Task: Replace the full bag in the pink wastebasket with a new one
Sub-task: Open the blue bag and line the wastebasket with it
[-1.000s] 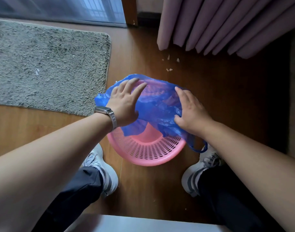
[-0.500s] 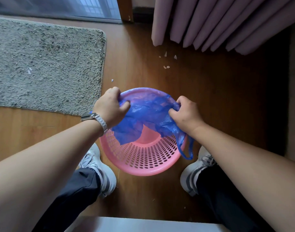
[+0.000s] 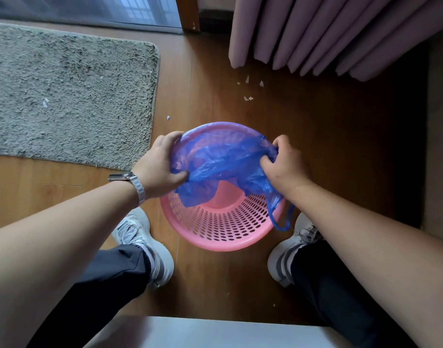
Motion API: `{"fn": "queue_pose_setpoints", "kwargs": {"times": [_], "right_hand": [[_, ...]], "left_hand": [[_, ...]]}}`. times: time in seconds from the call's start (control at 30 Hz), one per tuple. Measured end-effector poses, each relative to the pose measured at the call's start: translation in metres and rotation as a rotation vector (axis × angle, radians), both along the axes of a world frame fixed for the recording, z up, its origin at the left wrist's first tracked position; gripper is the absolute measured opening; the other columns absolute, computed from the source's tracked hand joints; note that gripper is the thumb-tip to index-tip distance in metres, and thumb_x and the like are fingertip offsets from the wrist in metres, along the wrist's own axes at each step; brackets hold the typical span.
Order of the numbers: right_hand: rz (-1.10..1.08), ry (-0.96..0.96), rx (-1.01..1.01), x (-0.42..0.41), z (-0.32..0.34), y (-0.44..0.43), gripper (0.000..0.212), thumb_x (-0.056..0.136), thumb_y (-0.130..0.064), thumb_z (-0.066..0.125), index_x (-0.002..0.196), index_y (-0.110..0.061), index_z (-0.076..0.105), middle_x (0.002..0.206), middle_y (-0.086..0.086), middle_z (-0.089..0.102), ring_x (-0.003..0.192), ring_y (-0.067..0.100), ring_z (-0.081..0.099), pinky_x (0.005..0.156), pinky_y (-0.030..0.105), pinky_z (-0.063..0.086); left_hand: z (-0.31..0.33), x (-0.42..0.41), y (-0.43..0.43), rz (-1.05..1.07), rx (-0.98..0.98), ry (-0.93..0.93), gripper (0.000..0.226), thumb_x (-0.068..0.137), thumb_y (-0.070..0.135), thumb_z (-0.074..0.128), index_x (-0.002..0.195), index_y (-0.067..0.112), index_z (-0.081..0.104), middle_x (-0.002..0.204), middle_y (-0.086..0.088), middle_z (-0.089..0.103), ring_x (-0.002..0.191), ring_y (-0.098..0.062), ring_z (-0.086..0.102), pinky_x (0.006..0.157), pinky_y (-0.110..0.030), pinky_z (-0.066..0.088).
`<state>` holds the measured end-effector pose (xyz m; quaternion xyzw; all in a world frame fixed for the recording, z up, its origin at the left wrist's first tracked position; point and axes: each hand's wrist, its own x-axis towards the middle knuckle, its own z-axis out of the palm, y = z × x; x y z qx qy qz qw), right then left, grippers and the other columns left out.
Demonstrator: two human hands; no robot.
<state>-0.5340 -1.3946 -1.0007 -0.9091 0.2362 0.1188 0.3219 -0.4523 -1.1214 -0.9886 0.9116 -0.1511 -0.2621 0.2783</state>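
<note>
Pink wastebasket [image 3: 223,232]: standing upright on the wooden floor [image 3: 328,146], between my two shoes. Perforated wall and bare pink bottom visible on the near side.

Blue bag [image 3: 223,159]: thin, translucent plastic, stretched over the far part of the rim, where pink shows through it. The near part of the rim is uncovered. The middle of the bag sags loosely into the basket. One loop handle [image 3: 282,217] hangs down outside the rim on the right.

Left hand [image 3: 160,169]: fingers curled closed, gripping the bag's edge at the left side of the rim, thumb pressed against the plastic. Metal-band watch [image 3: 132,183] on the wrist.

Right hand [image 3: 284,164]: closed in a fist, a bunch of the bag gathered inside it at the right side of the rim.

Surroundings: grey shaggy rug [image 3: 64,101] on the floor to the far left, well apart from the basket. Pink curtain [image 3: 328,33] hanging at the far right. Small white scraps [image 3: 248,97] lie on the floor between curtain and basket.
</note>
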Motion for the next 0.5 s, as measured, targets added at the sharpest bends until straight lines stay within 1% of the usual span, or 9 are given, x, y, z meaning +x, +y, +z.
{"fn": "queue_pose_setpoints", "kwargs": {"times": [0.07, 0.1, 0.17, 0.23, 0.3, 0.37, 0.4, 0.47, 0.5], "right_hand": [[0.146, -0.048, -0.099, -0.004, 0.006, -0.004, 0.036, 0.082, -0.029, 0.063, 0.112, -0.016, 0.047, 0.107, 0.009, 0.056, 0.091, 0.028, 0.057, 0.076, 0.041, 0.052], [0.247, -0.093, -0.183, -0.007, 0.009, -0.006, 0.046, 0.080, -0.030, 0.066, 0.118, -0.013, 0.047, 0.114, 0.012, 0.051, 0.100, 0.030, 0.053, 0.082, 0.041, 0.049], [0.460, -0.181, -0.360, -0.016, 0.016, -0.009, 0.056, 0.075, -0.035, 0.069, 0.121, -0.010, 0.050, 0.121, 0.016, 0.046, 0.108, 0.033, 0.046, 0.090, 0.045, 0.044], [0.634, -0.253, -0.475, -0.029, 0.019, -0.010, 0.053, 0.071, -0.041, 0.066, 0.113, -0.011, 0.057, 0.124, 0.016, 0.044, 0.112, 0.033, 0.041, 0.092, 0.046, 0.039], [0.769, -0.252, -0.538, -0.043, 0.023, -0.008, 0.046, 0.068, -0.047, 0.065, 0.096, -0.012, 0.062, 0.118, 0.014, 0.050, 0.105, 0.032, 0.044, 0.087, 0.044, 0.036], [0.875, -0.125, -0.575, -0.051, 0.031, -0.002, 0.045, 0.067, -0.052, 0.071, 0.087, -0.013, 0.063, 0.102, 0.012, 0.058, 0.093, 0.031, 0.051, 0.077, 0.041, 0.041], [0.906, -0.053, -0.579, -0.053, 0.037, 0.002, 0.044, 0.068, -0.052, 0.073, 0.087, -0.013, 0.063, 0.096, 0.010, 0.059, 0.089, 0.030, 0.053, 0.073, 0.040, 0.043], [0.920, 0.036, -0.561, -0.055, 0.050, 0.012, 0.033, 0.078, -0.041, 0.068, 0.095, -0.013, 0.060, 0.097, 0.008, 0.057, 0.089, 0.029, 0.053, 0.068, 0.037, 0.042], [0.917, 0.073, -0.548, -0.056, 0.055, 0.016, 0.026, 0.083, -0.034, 0.063, 0.099, -0.014, 0.059, 0.101, 0.007, 0.056, 0.092, 0.027, 0.052, 0.068, 0.036, 0.040]], "left_hand": [[0.001, -0.004, 0.008, -0.103, 0.014, -0.063, 0.092, 0.068, 0.035, 0.076, 0.146, 0.016, 0.030, 0.134, -0.011, 0.040, 0.120, -0.022, 0.045, 0.105, -0.023, 0.031], [0.001, -0.007, 0.013, -0.167, 0.056, -0.129, 0.094, 0.067, 0.043, 0.073, 0.146, 0.017, 0.028, 0.140, -0.014, 0.037, 0.127, -0.026, 0.040, 0.110, -0.029, 0.029], [0.006, -0.012, 0.022, -0.294, 0.160, -0.268, 0.089, 0.066, 0.052, 0.064, 0.144, 0.020, 0.034, 0.145, -0.016, 0.034, 0.132, -0.031, 0.035, 0.110, -0.043, 0.033], [0.010, -0.019, 0.030, -0.420, 0.222, -0.378, 0.069, 0.069, 0.052, 0.060, 0.130, 0.021, 0.052, 0.143, -0.018, 0.039, 0.130, -0.032, 0.035, 0.105, -0.049, 0.039], [0.015, -0.029, 0.033, -0.505, 0.240, -0.450, 0.045, 0.073, 0.047, 0.053, 0.106, 0.018, 0.067, 0.136, -0.018, 0.048, 0.127, -0.033, 0.041, 0.097, -0.048, 0.045], [0.017, -0.039, 0.035, -0.563, 0.266, -0.480, 0.029, 0.074, 0.034, 0.051, 0.088, 0.017, 0.070, 0.122, -0.014, 0.058, 0.114, -0.034, 0.052, 0.084, -0.044, 0.048], [0.020, -0.044, 0.035, -0.579, 0.271, -0.483, 0.020, 0.074, 0.028, 0.055, 0.083, 0.017, 0.069, 0.111, -0.011, 0.062, 0.103, -0.034, 0.057, 0.077, -0.043, 0.048], [0.028, -0.053, 0.034, -0.531, 0.268, -0.433, 0.003, 0.075, 0.018, 0.068, 0.077, 0.019, 0.069, 0.092, -0.006, 0.065, 0.086, -0.032, 0.062, 0.069, -0.039, 0.046], [0.035, -0.057, 0.034, -0.470, 0.254, -0.389, 0.005, 0.075, 0.016, 0.071, 0.077, 0.020, 0.069, 0.086, -0.004, 0.065, 0.081, -0.031, 0.062, 0.067, -0.038, 0.045]]}}
